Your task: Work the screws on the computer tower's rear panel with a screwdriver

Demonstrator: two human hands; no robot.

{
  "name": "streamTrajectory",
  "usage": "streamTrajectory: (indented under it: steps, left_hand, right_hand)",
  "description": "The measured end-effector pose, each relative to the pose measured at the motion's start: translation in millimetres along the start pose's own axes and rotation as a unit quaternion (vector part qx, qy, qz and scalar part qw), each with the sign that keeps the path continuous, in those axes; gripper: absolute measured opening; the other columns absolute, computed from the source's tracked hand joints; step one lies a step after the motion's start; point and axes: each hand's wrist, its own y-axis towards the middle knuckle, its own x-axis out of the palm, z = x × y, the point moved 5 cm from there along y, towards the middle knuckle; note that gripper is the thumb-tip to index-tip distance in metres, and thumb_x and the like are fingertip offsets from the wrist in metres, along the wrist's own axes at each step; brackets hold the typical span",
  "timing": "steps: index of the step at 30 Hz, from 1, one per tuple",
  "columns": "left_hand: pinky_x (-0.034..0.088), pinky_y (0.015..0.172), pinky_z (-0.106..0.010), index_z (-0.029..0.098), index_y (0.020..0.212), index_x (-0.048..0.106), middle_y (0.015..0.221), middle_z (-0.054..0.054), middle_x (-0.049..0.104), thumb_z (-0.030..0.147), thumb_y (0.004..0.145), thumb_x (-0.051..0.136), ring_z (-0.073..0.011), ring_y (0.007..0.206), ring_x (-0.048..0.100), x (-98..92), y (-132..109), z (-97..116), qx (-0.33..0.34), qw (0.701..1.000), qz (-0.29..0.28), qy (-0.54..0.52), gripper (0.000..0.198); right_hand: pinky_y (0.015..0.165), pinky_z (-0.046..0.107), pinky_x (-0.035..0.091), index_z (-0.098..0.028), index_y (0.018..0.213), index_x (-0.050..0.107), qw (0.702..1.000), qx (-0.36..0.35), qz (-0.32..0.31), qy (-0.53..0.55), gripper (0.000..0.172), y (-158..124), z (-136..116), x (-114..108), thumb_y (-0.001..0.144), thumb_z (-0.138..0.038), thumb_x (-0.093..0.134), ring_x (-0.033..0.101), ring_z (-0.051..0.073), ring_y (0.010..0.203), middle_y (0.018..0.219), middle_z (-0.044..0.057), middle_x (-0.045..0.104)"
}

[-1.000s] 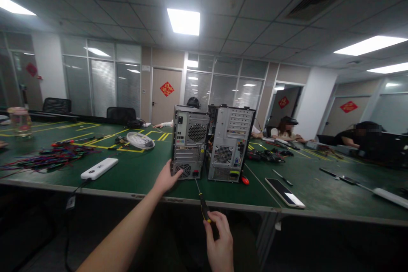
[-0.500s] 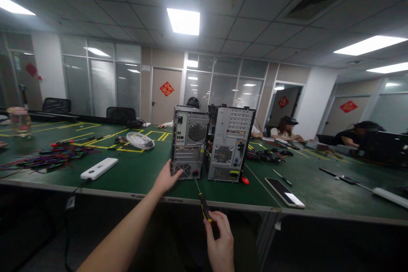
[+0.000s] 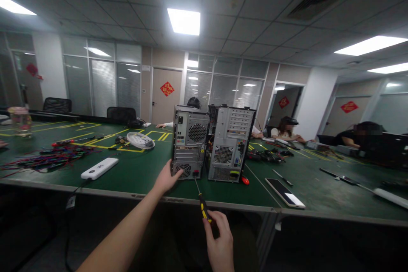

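My left hand [image 3: 167, 177] grips the lower left edge of a computer case [image 3: 189, 140], its thumb lying over the bottom fan grille. The other fingers are hidden behind the case's side. In my right hand [image 3: 219, 238], a black and yellow screwdriver [image 3: 203, 208] is pinched at the handle end between thumb and fingers. Its shaft points up and away, with the tip at the lower back edge of the case; whether it sits in a screw is too small to tell. Close by on the right stands a second computer case [image 3: 228, 144], also upright, rear panel facing me.
On the green table [image 3: 127, 182] lie a white power bank [image 3: 99, 168] with a cable, a heap of coloured wires [image 3: 47, 159], a white round grille [image 3: 140, 140], a phone [image 3: 284, 192] and a pen-like tool [image 3: 282, 177]. Several people sit across and to the right.
The screwdriver's handle has turned about its own axis, showing more yellow now. Both hands and the two cases have stayed in place.
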Motion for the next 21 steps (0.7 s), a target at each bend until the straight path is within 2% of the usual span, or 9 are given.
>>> streamTrajectory:
  steps: [4, 15, 21]
  left_hand:
    - [0.043, 0.116, -0.043, 0.011, 0.15, 0.044, 0.149, -0.023, 0.059, 0.056, 0.091, 0.066, -0.0321, 0.138, 0.058, -0.2, 0.2, -0.1, 0.0, 1.0, -0.006, 0.0, 0.078]
    - [0.043, 0.115, -0.042, 0.015, 0.152, 0.045, 0.149, -0.019, 0.061, 0.056, 0.09, 0.067, -0.0309, 0.137, 0.06, -0.9, -0.1, -0.8, 0.005, 1.0, -0.001, -0.013, 0.077]
    - [0.044, 0.114, -0.041, 0.016, 0.153, 0.045, 0.147, -0.018, 0.062, 0.054, 0.09, 0.068, -0.0301, 0.137, 0.06, 0.6, 1.0, -3.4, 0.0, 1.0, 0.004, -0.002, 0.077]
  right_hand:
    - [0.082, 0.032, 0.06, -0.022, 0.104, 0.08, 1.0, -0.005, -0.001, -0.002, 0.03, -0.3, -2.9, -0.4, 0.101, -0.047, 0.063, 0.072, 0.023, 0.094, 0.106, 0.01, 0.071]
    - [0.085, 0.034, 0.061, -0.022, 0.099, 0.08, 1.0, -0.007, 0.006, -0.003, 0.03, -1.1, -2.9, 0.0, 0.1, -0.048, 0.064, 0.073, 0.024, 0.095, 0.103, 0.011, 0.072]
    - [0.076, 0.031, 0.061, -0.021, 0.1, 0.079, 1.0, 0.015, -0.006, 0.022, 0.032, -0.8, 3.2, 2.4, 0.099, -0.049, 0.064, 0.073, 0.023, 0.09, 0.101, 0.01, 0.073]
